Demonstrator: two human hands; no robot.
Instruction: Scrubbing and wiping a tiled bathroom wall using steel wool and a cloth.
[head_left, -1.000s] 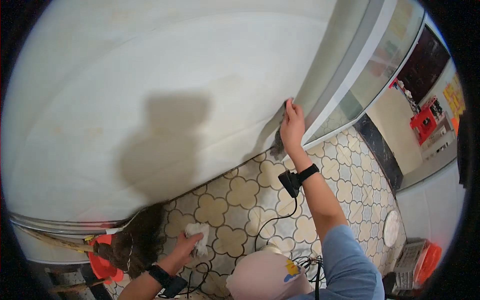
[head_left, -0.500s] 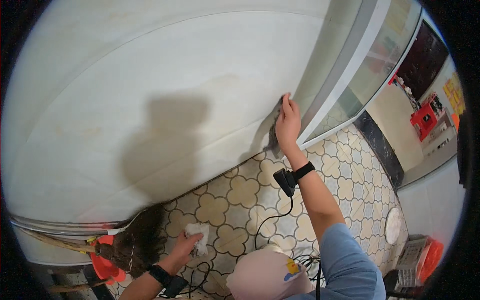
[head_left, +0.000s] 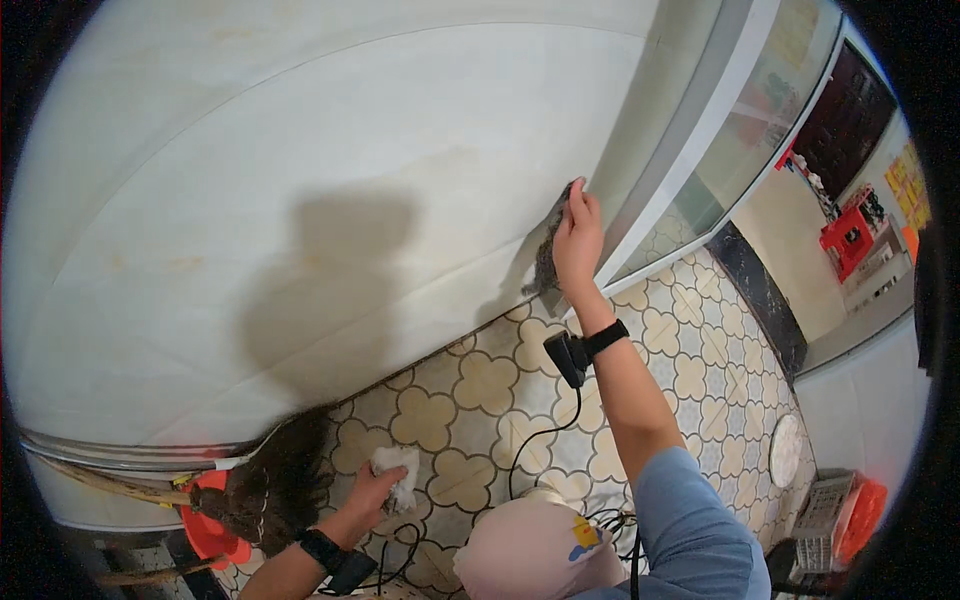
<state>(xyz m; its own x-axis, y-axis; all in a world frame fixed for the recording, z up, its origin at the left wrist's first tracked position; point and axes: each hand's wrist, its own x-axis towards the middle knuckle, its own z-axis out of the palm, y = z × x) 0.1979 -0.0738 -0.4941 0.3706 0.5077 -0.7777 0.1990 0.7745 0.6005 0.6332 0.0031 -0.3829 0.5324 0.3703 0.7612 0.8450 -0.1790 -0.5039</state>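
My right hand [head_left: 578, 240] is stretched out to the low corner where the white wall [head_left: 480, 110] meets the sliding glass door's pale frame [head_left: 690, 150]. Its fingers are closed on a dark grey rag [head_left: 546, 252], which lies against the wall just above the floor; the palm hides part of it. Lower down, my left hand [head_left: 372, 492] grips a crumpled white wad [head_left: 400, 478], either tissue or cloth, over the tiled floor. Both wrists wear black straps with small black devices.
A dark bristled broom [head_left: 285, 480] and a red dustpan-like plastic thing [head_left: 212, 525] stand at lower left. Black cables [head_left: 530, 440] trail over the patterned tiles [head_left: 485, 385]. At the right are a round white lid-like disc [head_left: 786, 450] and a grey plastic basket [head_left: 825, 505].
My right hand has shifted slightly up and left along the wall, and more of the grey rag shows. The left hand and its white wad have barely moved.
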